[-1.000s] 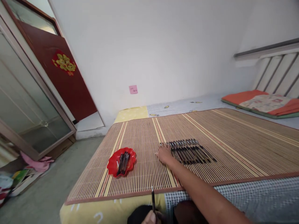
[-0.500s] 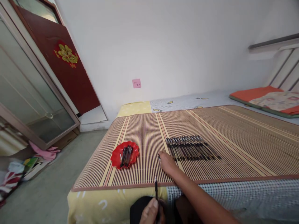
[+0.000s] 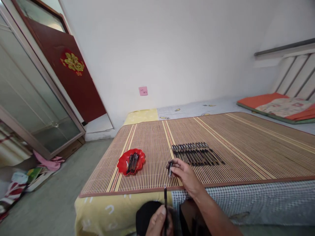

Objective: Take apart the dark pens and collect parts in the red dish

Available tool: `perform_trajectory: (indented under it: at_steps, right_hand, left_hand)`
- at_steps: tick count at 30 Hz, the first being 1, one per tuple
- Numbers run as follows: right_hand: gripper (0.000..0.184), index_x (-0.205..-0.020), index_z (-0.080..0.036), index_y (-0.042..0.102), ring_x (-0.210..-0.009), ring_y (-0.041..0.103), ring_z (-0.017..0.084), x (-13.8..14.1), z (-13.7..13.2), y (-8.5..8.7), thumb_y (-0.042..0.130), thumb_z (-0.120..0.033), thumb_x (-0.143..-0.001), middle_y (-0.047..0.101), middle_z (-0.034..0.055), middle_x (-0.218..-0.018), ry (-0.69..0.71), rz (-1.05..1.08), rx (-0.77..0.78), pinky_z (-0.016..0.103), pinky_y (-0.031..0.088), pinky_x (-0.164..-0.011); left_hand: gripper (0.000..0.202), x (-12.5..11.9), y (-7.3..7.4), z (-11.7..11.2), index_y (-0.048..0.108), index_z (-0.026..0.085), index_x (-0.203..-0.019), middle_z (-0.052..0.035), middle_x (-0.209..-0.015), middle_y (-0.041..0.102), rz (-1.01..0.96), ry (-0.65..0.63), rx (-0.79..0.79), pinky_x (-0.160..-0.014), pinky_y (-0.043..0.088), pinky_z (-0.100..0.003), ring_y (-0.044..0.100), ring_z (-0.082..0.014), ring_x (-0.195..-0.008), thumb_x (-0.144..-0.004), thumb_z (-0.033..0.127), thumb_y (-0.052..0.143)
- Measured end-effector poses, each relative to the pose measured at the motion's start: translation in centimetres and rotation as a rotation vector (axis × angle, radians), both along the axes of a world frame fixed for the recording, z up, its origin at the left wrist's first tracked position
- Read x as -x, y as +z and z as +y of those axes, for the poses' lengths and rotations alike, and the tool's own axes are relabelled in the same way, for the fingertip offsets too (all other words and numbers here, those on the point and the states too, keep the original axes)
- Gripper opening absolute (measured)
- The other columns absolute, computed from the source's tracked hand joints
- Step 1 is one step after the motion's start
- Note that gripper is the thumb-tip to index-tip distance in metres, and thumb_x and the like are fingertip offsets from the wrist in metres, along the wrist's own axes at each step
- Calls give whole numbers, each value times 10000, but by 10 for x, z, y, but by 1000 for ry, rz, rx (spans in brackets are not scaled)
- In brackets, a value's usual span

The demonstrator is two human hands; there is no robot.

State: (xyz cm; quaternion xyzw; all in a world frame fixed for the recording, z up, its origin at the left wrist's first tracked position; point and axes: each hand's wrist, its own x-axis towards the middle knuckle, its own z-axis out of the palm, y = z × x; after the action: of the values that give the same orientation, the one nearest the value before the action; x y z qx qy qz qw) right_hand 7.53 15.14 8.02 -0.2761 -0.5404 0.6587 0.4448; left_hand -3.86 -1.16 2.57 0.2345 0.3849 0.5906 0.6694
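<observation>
View from a head-worn camera looking down across a bed [image 3: 118,209] covered by a striped bamboo mat [image 3: 246,147]. The person's right hand [image 3: 187,176] reaches out over the near edge of the mat, its fingers [image 3: 176,164] pinching a short dark piece [image 3: 170,165] that looks like a pen cap, though it is too small to be sure. Just beyond that hand, a row of dark pens [image 3: 197,153] lies side by side on the mat, neatly lined up. At the bottom edge of the view the left hand [image 3: 155,223] is closed around a slim dark pen [image 3: 165,196], held upright with its tip pointing away, in front of the bed's yellow sheet. Left of both hands, well apart from the row, a red scalloped dish [image 3: 123,164] sits on the mat with a few more pens [image 3: 132,162] in it. At the far right of the bed lies a folded orange blanket [image 3: 278,106]. A pink sticky note [image 3: 143,90] is on the white wall behind, and a dark red door [image 3: 71,82] with a gold ornament stands at the left
</observation>
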Motion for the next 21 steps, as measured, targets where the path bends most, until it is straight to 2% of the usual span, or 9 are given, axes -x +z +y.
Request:
perform_trajectory:
  at_steps: [3,8,15,21]
  right_hand:
    - [300,-1027,-171,676,-916,648,197,-5,-14,15,744,-336,-787,739,85,-990,0,73,14,274,505,-692]
    - [283,-1043,-182,672,-954,673,204,-9,-26,29,746,-325,-810,749,85,-1022,75,66,-32,307,524,-765]
    - [231,-1022,-186,662,-958,692,193,-13,-35,34,720,-267,-814,758,58,-960,210,11,-89,362,520,-904]
    - [237,-990,-186,651,-888,665,172,-13,-41,34,729,-244,-774,716,24,-904,316,-66,-59,315,509,-816]
  left_hand:
    - [604,-3,3,0,603,161,-819,76,-492,422,18,-29,-1,-451,210,-213,262,-35,-405,-702,729,772]
    - [594,-4,6,-2,558,171,-758,80,-474,408,31,-54,-37,-434,194,-211,236,-27,-386,-720,731,756]
    - [591,-5,12,-6,552,181,-800,85,-478,420,-2,-55,-21,-422,190,-203,238,-26,-377,-707,721,774]
    - [568,-6,18,-7,534,188,-813,96,-490,409,0,-63,-47,-403,164,-196,195,-16,-368,-732,698,771]
